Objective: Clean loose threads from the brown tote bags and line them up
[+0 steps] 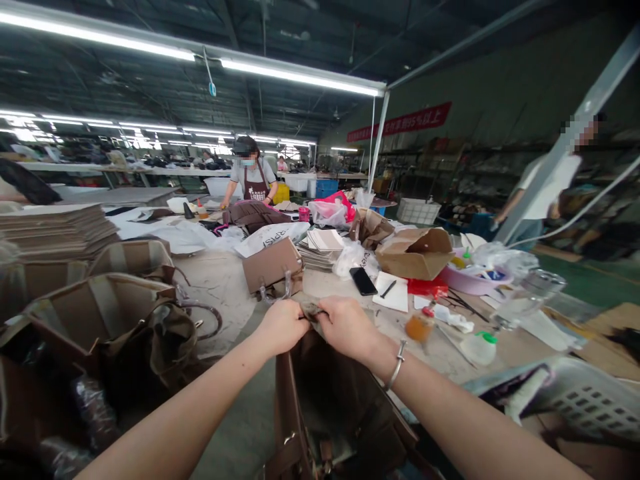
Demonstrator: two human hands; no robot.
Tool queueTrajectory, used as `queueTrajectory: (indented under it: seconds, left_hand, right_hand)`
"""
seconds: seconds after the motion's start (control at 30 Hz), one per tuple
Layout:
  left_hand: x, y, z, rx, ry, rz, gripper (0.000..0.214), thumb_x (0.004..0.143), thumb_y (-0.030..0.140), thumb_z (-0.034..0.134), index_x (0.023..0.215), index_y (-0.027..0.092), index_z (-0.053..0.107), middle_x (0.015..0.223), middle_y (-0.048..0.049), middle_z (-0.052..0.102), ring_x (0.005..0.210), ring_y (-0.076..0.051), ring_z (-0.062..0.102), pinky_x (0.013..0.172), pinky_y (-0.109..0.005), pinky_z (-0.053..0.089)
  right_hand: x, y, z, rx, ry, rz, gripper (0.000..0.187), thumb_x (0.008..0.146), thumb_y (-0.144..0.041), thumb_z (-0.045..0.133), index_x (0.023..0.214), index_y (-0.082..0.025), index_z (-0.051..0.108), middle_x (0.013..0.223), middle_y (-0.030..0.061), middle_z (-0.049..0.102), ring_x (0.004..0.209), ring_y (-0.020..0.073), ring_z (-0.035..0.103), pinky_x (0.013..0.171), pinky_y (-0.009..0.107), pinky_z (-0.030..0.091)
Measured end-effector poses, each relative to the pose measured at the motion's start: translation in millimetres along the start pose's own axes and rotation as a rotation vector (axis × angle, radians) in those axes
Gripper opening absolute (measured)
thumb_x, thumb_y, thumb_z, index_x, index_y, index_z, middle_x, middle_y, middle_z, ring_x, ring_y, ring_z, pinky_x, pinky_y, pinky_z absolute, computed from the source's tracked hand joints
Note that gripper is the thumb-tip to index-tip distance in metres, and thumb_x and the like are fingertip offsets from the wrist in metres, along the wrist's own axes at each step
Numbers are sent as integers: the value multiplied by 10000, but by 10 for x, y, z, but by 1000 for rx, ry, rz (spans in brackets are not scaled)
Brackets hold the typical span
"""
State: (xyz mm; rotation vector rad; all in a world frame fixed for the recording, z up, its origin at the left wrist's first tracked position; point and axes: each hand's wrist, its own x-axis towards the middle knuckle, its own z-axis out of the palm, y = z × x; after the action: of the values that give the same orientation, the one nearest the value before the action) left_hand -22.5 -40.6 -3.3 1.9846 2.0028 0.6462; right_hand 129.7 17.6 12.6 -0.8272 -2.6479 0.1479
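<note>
A brown handbag (345, 393) stands open in front of me, its dark inside showing. Both my hands are at its far end, close together. My left hand (286, 325) is closed, pinching the olive-brown lining (313, 311) at the bag's top edge. From the other side my right hand (345, 325) grips the same cloth, thumb towards the left hand. Part of the cloth is hidden by the fingers. Metal hardware shows on the near side of the bag. Just beyond my hands, another brown bag (273, 265) with plastic-wrapped handles lies on the table.
Several unfinished bags (100, 300) crowd the left, with stacked brown panels (55, 230) behind. To the right are a phone (363, 281), a glue jar (420, 325), a green-capped bottle (479, 348), a cardboard box (415, 253) and a grey basket (575, 393). A co-worker (253, 177) stands across the table.
</note>
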Motion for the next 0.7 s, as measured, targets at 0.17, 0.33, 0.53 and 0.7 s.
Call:
queueTrajectory:
  seconds: [0.17, 0.33, 0.53, 0.7]
  left_hand:
    - [-21, 39, -21, 17, 18, -34, 214, 704, 266, 486, 619, 158, 651, 547, -10, 559, 540, -120, 475, 509, -222, 274]
    - [-73, 70, -83, 44, 2, -70, 303, 726, 419, 532, 591, 173, 649, 507, 11, 538, 499, -109, 434, 473, -232, 221]
    - [-84, 79, -88, 71, 10, -84, 300, 729, 436, 548, 612, 185, 664, 564, -5, 602, 538, -125, 500, 485, -236, 255]
    - [-55, 58, -50, 91, 6, -62, 271, 739, 408, 528, 730, 200, 702, 682, -33, 673, 633, -154, 578, 538, -227, 337]
  right_hand:
    - [-17, -39, 73, 122, 80, 113, 208, 825, -204, 485, 649, -181, 593, 662, 23, 631, 627, 133, 542, 580, 228, 333]
    - [-74, 181, 178, 591, 204, 317, 228, 804, -327, 507, 677, -171, 614, 602, -6, 609, 586, 141, 525, 541, 229, 359]
    - [-129, 373, 7, 872, 231, 384, 280, 789, -402, 542, 850, -158, 666, 731, 13, 665, 656, 164, 571, 582, 248, 420]
    - [-78, 165, -96, 407, 5, 12, 155, 810, -245, 541, 840, -207, 689, 790, -2, 683, 722, 148, 585, 644, 230, 408]
